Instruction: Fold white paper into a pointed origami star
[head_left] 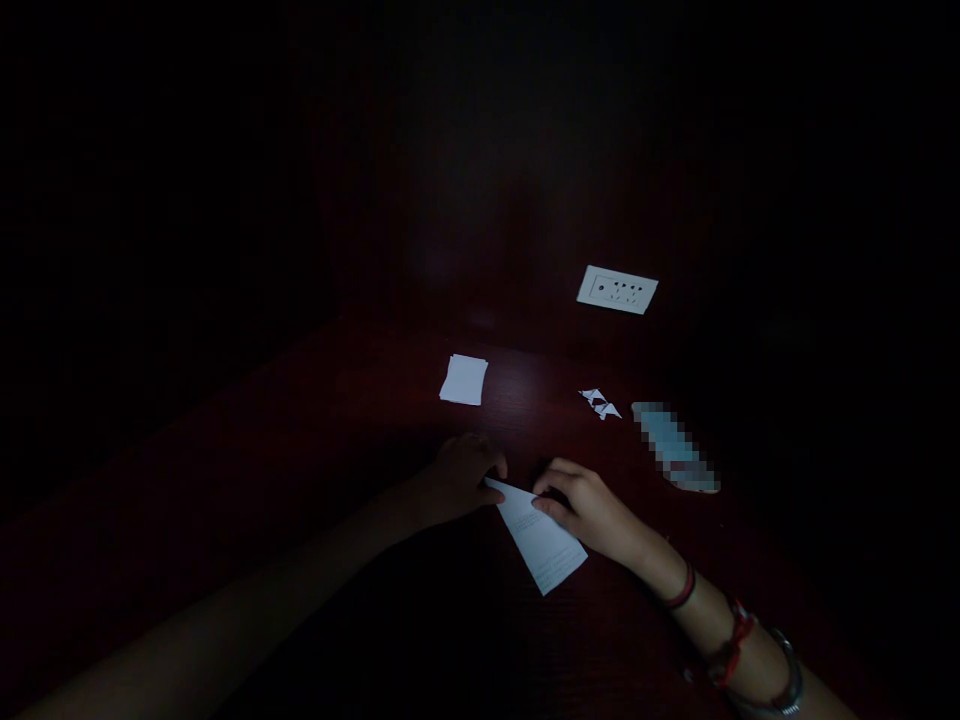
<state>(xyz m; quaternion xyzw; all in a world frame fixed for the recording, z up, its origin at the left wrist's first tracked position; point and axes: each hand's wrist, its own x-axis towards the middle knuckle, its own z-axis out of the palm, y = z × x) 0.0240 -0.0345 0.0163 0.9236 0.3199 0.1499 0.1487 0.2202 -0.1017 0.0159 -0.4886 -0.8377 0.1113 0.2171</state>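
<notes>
While folded shapes [609,408] are looking done, a stack [465,381] lying unfolded, we are pinching part-folded paper [545,545] with left hand [466,472] and right hand [589,507].

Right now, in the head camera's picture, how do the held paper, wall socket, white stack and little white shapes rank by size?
Largest to smallest:
Held paper
Wall socket
White stack
Little white shapes

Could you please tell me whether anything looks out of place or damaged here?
Nothing visible looks spilled or damaged. Only the stack of white paper beyond the left hand seems slightly untidy: its edges are not squared up. The pixelated object at right is too obscured to judge.
</notes>
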